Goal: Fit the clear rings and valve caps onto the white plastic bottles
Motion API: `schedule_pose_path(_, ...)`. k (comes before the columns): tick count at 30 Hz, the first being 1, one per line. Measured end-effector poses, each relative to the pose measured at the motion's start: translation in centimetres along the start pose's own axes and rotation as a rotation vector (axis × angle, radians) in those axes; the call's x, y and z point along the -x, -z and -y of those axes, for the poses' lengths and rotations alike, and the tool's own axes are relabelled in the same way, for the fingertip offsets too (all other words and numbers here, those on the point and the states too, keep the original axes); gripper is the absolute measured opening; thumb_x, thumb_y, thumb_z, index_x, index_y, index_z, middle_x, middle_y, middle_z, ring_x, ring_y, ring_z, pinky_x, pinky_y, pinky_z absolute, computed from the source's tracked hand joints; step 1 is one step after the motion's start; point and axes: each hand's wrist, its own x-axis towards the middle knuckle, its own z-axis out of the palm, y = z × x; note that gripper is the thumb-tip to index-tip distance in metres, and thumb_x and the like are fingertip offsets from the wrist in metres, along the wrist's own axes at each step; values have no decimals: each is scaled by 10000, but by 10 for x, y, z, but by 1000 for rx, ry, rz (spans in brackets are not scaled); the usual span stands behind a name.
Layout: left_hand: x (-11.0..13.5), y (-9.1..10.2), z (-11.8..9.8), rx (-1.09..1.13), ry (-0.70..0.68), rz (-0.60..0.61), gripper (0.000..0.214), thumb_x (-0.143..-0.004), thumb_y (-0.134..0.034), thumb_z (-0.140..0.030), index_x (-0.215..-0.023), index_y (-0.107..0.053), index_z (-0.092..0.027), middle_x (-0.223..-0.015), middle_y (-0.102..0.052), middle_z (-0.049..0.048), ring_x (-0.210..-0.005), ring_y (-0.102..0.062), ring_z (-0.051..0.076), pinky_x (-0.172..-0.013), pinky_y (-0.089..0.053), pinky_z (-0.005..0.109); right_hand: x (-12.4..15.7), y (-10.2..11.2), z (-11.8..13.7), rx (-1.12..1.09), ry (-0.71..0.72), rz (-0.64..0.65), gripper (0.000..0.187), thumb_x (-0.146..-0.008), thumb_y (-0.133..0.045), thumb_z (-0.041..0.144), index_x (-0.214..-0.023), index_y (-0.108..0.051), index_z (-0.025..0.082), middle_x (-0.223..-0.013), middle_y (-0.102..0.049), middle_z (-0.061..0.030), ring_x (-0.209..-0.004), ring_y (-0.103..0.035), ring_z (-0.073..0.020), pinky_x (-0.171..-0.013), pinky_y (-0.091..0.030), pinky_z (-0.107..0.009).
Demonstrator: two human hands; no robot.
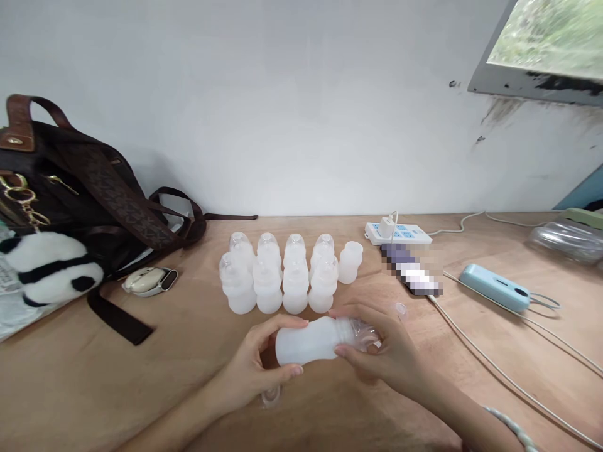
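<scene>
A translucent white baby bottle (306,341) lies sideways between my two hands, a little above the table. My left hand (264,355) grips its base, thumb below and fingers above. Around the clear-capped end, my right hand (377,342) is closed, partly covering the cap (362,333). Just behind stand two rows of similar capped bottles (268,282), upright and close together. At their right end is an uncapped bottle (349,262). Under my left hand a small clear part (271,395) rests on the table, and another small clear piece (401,308) lies beyond my right hand.
On the left sits a dark backpack (94,182) with a panda plush (51,267); a pale earphone-case-like object (146,280) is beside it. To the right are a power strip (400,233), a blurred-out phone (409,270), a light-blue device (494,289) and white cables (485,361). A wall (282,113) closes the back.
</scene>
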Motion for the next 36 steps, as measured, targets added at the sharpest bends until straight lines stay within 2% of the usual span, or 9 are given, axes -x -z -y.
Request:
schedule_pose_path(4, -1, 0, -3, -2, 20, 3, 448, -788, -816, -345, -1190, -659, -228, -1075, -669, 51, -928, -599, 204, -782, -481, 271, 1, -3, 3, 25, 12, -55, 232, -823, -667, 284, -1051, -640, 252, -1007, -734, -50, -930, -688, -250, -801, -554, -386)
schedule_pose_path(9, 0, -2, -4, -4, 42, 63, 454, -799, -806, -360, -1199, -633, -233, -995, -651, 30, -830, -572, 175, -716, -463, 253, 3, -3, 7, 31, -92, -36, 201, -780, -676, 246, -959, -584, 260, -938, -718, -44, -906, -688, -259, -779, -557, -400)
schedule_pose_path(13, 0, -2, -5, -27, 67, 68, 485, -790, -811, -390, -1209, -615, -245, -1068, -649, 38, -901, -583, 203, -764, -468, 279, 3, -3, 4, -25, -75, -60, 331, -769, -720, 274, -1054, -553, 264, -996, -702, -44, -920, -687, -247, -746, -557, -367)
schedule_pose_path(17, -1, 0, -2, 24, 69, 76, 666, -816, -768, -538, -1365, -501, -272, -1288, -605, 96, -1087, -585, 270, -882, -462, 354, -1, 8, 1, -101, -50, -179, 407, -743, -800, 360, -1051, -553, 263, -1033, -695, -52, -916, -681, -238, -684, -538, -317)
schedule_pose_path(20, -1, 2, 3, 67, 19, 111, 695, -901, -592, -669, -1437, -399, -271, -1270, -605, 130, -1019, -613, 258, -824, -452, 356, -7, 28, -1, -75, -32, -322, 305, -772, -769, 383, -972, -581, 251, -946, -697, -47, -829, -662, -223, -672, -518, -323)
schedule_pose_path(23, -2, 3, 6, 80, -27, 138, 705, -907, -507, -733, -1414, -409, -253, -1215, -616, 127, -975, -593, 247, -786, -426, 345, -14, 46, -7, 108, -99, -472, 290, -766, -753, 422, -944, -607, 245, -855, -687, -37, -705, -612, -206, -586, -462, -312)
schedule_pose_path(28, -1, 4, -1, -120, -62, 165, 792, -842, -489, -819, -1399, -455, -256, -1094, -628, 70, -853, -469, 207, -781, -370, 323, -22, 50, -25, 394, -218, -415, 396, -740, -748, 522, -987, -618, 241, -827, -692, -43, -684, -600, -224, -613, -453, -345)
schedule_pose_path(32, 1, 5, -10, -281, -43, 272, 921, -706, -546, -892, -1377, -498, -264, -1087, -604, 64, -836, -456, 207, -755, -395, 302, -24, 40, -32, 366, -155, -417, 509, -738, -755, 544, -1103, -569, 242, -1030, -709, -87, -841, -654, -262, -693, -494, -370)
schedule_pose_path(36, 2, 5, -13, -370, -45, 320, 897, -691, -558, -892, -1334, -550, -267, -1109, -606, 66, -865, -495, 216, -773, -423, 305, -24, 37, -29, 342, -146, -462, 521, -733, -760, 528, -1098, -517, 247, -986, -692, -61, -729, -616, -212, -647, -482, -343)
